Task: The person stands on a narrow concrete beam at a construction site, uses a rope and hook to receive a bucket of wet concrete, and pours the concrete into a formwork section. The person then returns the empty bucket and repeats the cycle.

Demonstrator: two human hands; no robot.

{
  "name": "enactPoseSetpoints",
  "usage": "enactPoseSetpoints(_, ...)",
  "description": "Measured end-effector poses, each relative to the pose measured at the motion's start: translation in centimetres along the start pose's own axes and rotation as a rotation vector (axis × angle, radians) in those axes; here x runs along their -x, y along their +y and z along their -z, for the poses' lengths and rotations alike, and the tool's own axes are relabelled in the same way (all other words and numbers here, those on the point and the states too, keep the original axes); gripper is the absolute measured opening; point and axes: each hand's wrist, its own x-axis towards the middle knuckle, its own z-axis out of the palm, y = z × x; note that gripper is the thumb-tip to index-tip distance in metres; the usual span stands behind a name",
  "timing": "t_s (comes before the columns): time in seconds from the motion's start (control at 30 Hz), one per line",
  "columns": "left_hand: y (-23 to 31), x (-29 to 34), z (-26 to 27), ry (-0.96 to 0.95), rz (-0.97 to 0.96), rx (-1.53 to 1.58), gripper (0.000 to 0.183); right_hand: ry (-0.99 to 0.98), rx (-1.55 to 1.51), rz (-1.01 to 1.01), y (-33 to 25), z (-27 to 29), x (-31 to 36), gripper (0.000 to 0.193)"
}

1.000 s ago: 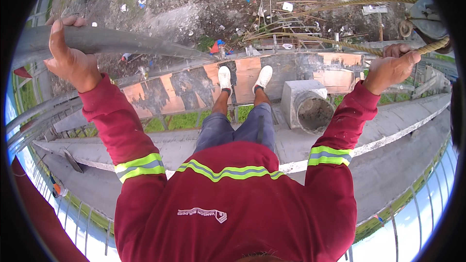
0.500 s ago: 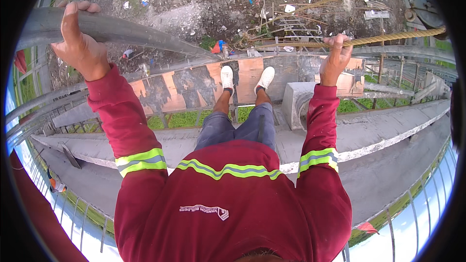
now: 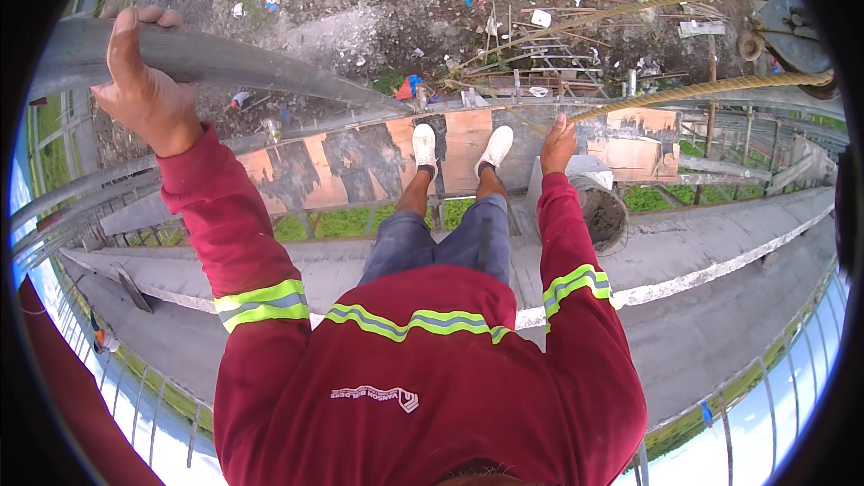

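While right hand (image 3: 558, 145) on rope (image 3: 688, 90) — container (image 3: 587, 167) grey-crusted inside.

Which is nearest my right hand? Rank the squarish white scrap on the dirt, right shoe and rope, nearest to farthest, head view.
1. Rope: in the right hand.
2. Right shoe: left of the hand, on the platform.
3. White scrap: on the dirt below, beyond the platform.

There are two hands (image 3: 153, 101), two shoes (image 3: 425, 144), two rope strands (image 3: 693, 90) and one pulley (image 3: 792, 29).
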Motion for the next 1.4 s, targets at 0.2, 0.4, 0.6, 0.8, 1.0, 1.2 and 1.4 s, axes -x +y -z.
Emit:
enactPoseSetpoints(0.2,0.2,0.2,-0.6,-0.007,-0.046,-0.005,0.030,-0.181,-0.914,0.300,-9.9,9.3,-2.7,0.019)
enactPoseSetpoints(0.4,-0.2,0.0,-0.2,0.017,0.014,0.061,0.034,0.220,-0.957,0.412,-18.5,20.5,-6.7,0.052)
enactPoseSetpoints(0.6,-0.3,-0.1,0.7,0.034,0.053,0.159,0.038,0.346,-0.573,0.424,-4.9,6.1,-3.0,0.056)
enactPoseSetpoints(0.8,-0.1,-0.1,-0.1,-0.013,0.061,0.118,0.027,-0.410,-0.179,0.170,0.2,2.1,4.3,0.035)
enactPoseSetpoints(1.0,-0.6,-0.4,0.1,-0.027,-0.009,0.110,0.022,0.008,-1.032,0.504,-16.0,18.0,-6.2,0.038)
enactPoseSetpoints(1.2,-1.3,-0.6,1.7,-0.085,-0.113,-0.184,0.019,0.354,-0.818,0.459,-14.1,17.0,-5.8,0.055)
enactPoseSetpoints(1.4,-1.2,-0.3,1.8,-0.100,-0.105,-0.204,0.023,0.159,-0.116,0.205,3.1,3.2,0.7,0.053)
